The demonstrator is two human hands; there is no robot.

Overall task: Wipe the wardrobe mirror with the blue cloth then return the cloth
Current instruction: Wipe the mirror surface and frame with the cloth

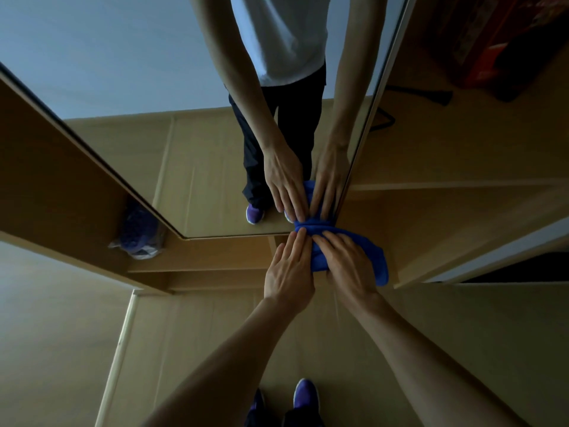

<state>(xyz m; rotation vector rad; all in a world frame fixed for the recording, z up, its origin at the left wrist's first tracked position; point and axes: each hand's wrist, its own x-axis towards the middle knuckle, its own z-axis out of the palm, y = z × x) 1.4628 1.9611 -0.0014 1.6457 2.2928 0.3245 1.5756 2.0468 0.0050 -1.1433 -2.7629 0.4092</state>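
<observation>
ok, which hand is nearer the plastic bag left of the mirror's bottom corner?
Left. The left hand touches the left end of the blue cloth, on the side toward the plastic bag; the right hand lies on the cloth further right, beyond the left hand.

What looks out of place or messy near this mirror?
Nothing looks spilled or broken. The only stray thing is a crumpled plastic bag with something purple inside, lying on the wooden ledge beside the bottom left corner of the mirror. The blue cloth is simply bunched under the left hand and right hand.
</observation>
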